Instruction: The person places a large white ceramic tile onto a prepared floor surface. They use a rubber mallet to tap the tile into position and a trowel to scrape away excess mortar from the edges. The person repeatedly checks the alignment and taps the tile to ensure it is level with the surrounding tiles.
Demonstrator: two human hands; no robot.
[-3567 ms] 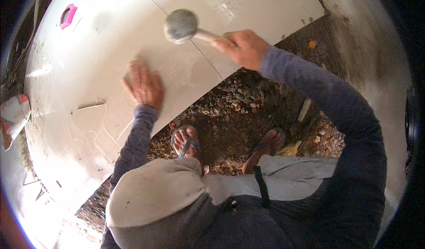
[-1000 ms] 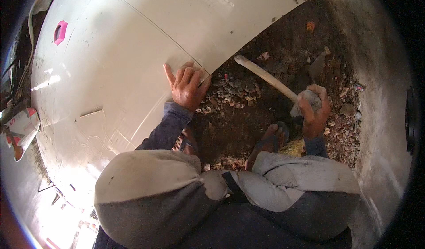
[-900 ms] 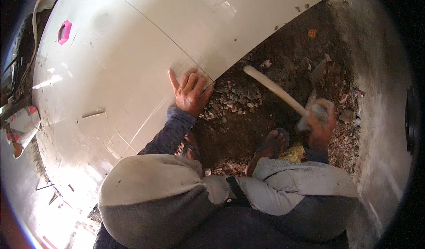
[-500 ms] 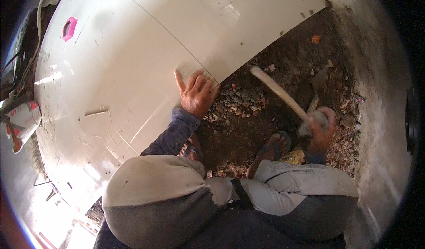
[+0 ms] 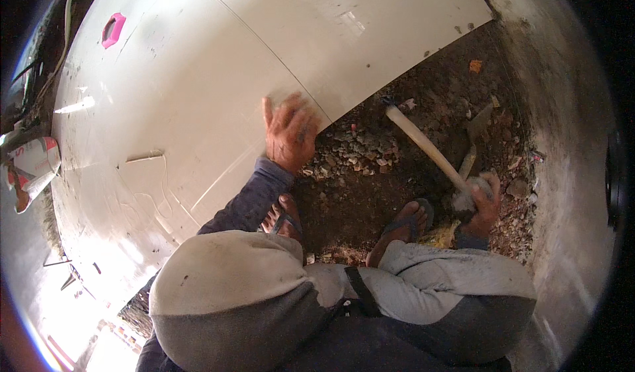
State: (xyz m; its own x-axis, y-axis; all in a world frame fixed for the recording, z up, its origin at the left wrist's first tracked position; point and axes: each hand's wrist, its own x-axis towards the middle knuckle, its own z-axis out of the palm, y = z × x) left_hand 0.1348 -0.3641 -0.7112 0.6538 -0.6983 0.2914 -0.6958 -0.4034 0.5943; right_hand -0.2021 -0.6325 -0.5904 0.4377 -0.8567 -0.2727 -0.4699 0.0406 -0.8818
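Note:
My left hand [image 5: 289,130] lies over the glossy off-white tiles [image 5: 192,54] near their edge and a straight seam, its fingers apart and slightly blurred. My right hand [image 5: 483,210], low over the bare ground at the right, grips the grey head of a mallet [image 5: 430,148] whose pale wooden handle slants up and left toward the tile edge. A trowel [image 5: 478,126] lies just beyond the mallet, partly hidden behind it.
Dark earth [image 5: 357,210] with gravel and scraps lies around my sandalled feet. A stained wall [image 5: 562,140] runs along the right. A pink ring-like object [image 5: 114,28], a string [image 5: 162,173] and scraps sit on the tiles. A torn red-white bag [image 5: 36,164] is at far left.
Since 3.6 seconds ago the mallet has come down from above the tiles to the ground, now held by its head. My left hand moved right to the seam and has just shifted slightly upward.

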